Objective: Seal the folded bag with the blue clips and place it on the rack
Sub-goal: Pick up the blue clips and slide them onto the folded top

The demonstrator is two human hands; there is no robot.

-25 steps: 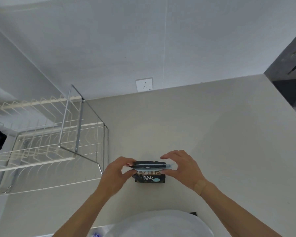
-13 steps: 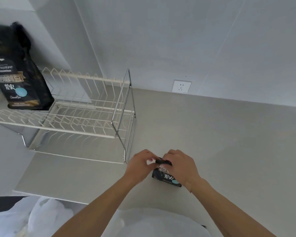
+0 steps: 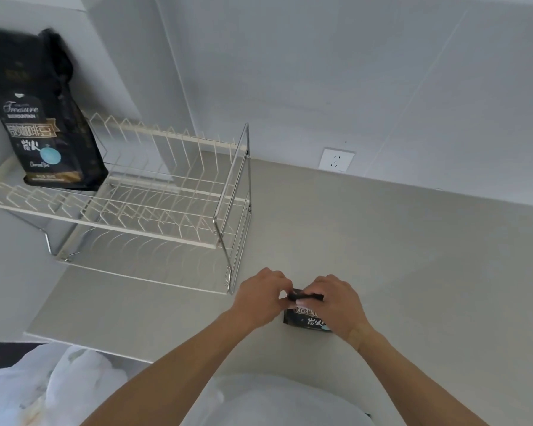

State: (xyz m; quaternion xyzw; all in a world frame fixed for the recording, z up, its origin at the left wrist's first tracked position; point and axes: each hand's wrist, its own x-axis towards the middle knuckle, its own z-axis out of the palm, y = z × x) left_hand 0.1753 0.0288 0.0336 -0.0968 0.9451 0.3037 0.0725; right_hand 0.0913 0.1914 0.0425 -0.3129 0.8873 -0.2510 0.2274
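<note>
Nearest the camera, pale cloth covers the person's front, and two bare forearms reach forward over the counter [image 3: 382,241], a smooth matte beige slab. The left hand [image 3: 260,298] and the right hand [image 3: 336,302] meet over a small folded bag [image 3: 305,321] that stands on the counter just in front of the rack's near right corner. The bag is black and glossy, with white lettering and a bit of pale blue print showing below the right hand. Its folded top edge runs left to right, a dark strip pinched between both hands: the left thumb and fingers close on its left end, and the right hand wraps over the rest, fingers curled down across the bag's front. Whether a clip sits on that fold cannot be told; only a dark band shows there.

Just beyond the left hand stands one dish rack [image 3: 166,198], two tiers of thin cream-coated wire prongs in rows, held in a shiny bare steel frame whose upright loop forms the right end. Its long axis runs left to right along the wall.

At the rack's far left end, on the upper tier, one larger coffee bag [image 3: 46,118] stands upright, black with gold and white print and a round pale blue mark, its top crumpled.

Behind everything rises a plain pale grey wall carrying one white square power socket [image 3: 336,159] just above the counter.
</note>
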